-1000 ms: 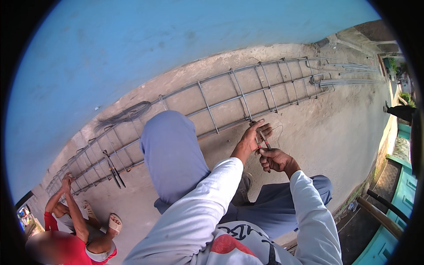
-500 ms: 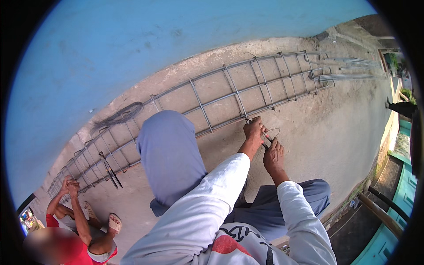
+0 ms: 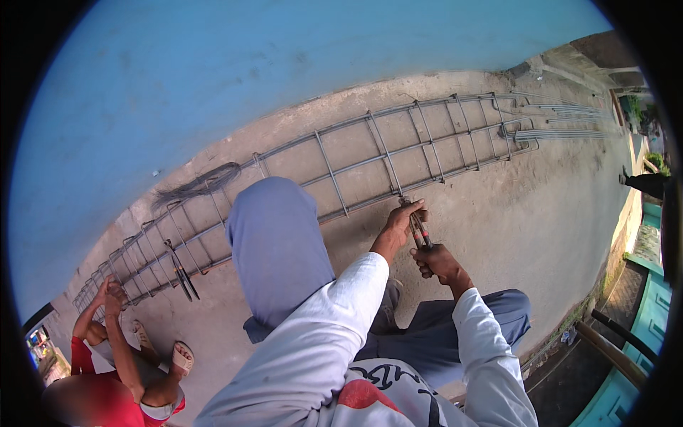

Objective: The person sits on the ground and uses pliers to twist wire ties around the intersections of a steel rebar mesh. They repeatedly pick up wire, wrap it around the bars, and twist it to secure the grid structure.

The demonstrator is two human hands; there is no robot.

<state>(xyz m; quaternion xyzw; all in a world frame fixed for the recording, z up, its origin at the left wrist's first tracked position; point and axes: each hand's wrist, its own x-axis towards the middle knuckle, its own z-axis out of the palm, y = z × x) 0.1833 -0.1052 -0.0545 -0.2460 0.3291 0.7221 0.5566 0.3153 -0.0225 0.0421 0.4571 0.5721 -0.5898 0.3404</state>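
My right hand (image 3: pixel 441 264) is closed round the lower ends of the handles of steel pincers (image 3: pixel 419 233) with red marks. My left hand (image 3: pixel 405 222) is closed about their upper part, its fingers covering some of the tool. The pincers' head lies against the near long bar of a rebar cage (image 3: pixel 350 157), where a cross tie meets it. Any tie wire at the jaws is too small to tell. Long bars joined by several rectangular ties make up the cage, which lies on the concrete floor.
A co-worker in red (image 3: pixel 117 377) crouches at the left, hands on the cage's far left end. A second pair of pincers (image 3: pixel 182 272) hangs on the cage there. Dark tie wire (image 3: pixel 203 181) lies on it near the blue wall (image 3: pixel 284 50). Loose bars (image 3: pixel 562 134) lie at the right.
My right hand has turned and now grips the handle ends. My left hand has come slightly down and left. The thin wire loop between my hands is no longer visible.
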